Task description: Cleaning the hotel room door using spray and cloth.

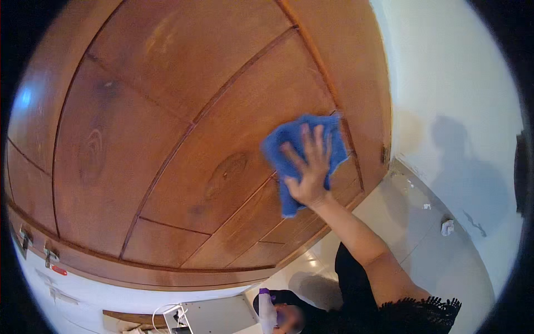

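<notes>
My right hand lies flat with spread fingers on a blue cloth, pressing it to a brown wooden door. The cloth covers part of the door's panel grooves near its right side, and its lower corner hangs below my palm. Down at the bottom edge of the view, my left hand is closed around a pale spray bottle with a purple top. That hand is partly blurred, and the bottle's lower part is cut off by the view.
A white wall with a shadow on it stands at the right, above a tiled floor. Crumpled white paper lies there. Metal latches sit at the door's lower left edge. A white cabinet stands at the bottom.
</notes>
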### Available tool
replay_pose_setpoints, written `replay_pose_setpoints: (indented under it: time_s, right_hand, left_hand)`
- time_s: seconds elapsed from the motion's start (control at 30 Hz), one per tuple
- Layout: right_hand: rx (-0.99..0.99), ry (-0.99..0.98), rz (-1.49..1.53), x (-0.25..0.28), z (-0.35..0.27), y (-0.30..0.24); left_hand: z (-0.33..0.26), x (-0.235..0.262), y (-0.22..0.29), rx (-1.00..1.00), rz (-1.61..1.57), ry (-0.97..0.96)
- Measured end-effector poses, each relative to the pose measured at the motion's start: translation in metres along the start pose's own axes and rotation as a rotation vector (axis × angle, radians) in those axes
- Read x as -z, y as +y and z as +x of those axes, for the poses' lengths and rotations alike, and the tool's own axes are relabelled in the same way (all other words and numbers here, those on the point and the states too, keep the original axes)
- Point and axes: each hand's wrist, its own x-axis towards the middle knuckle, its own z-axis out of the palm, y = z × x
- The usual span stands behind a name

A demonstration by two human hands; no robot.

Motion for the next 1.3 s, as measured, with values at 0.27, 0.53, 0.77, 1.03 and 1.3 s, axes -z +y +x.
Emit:
replay_pose_setpoints:
  time_s: [0.27,0.53,0.77,1.03,1.3]
  right_hand:
    - [0.574,-0.266,-0.135,0.025,-0.009,-0.019]
    - [0.681,-0.243,-0.126,-0.025,0.008,-0.100]
    - [0.793,-0.208,-0.146,-0.006,0.004,-0.085]
    - [0.869,-0.322,-0.008,-0.068,0.007,-0.186]
    - [1.366,-0.829,-0.075,-0.040,-0.076,-0.105]
  left_hand:
    - [-0.011,0.002,-0.014,-0.001,-0.060,0.017]
    - [-0.023,0.008,-0.028,0.025,-0.103,0.062]
    - [-0.041,0.022,-0.039,0.054,-0.166,0.166]
    - [-0.035,0.029,-0.011,-0.274,-0.075,0.023]
    - [-0.059,0.037,-0.017,-0.245,-0.219,0.103]
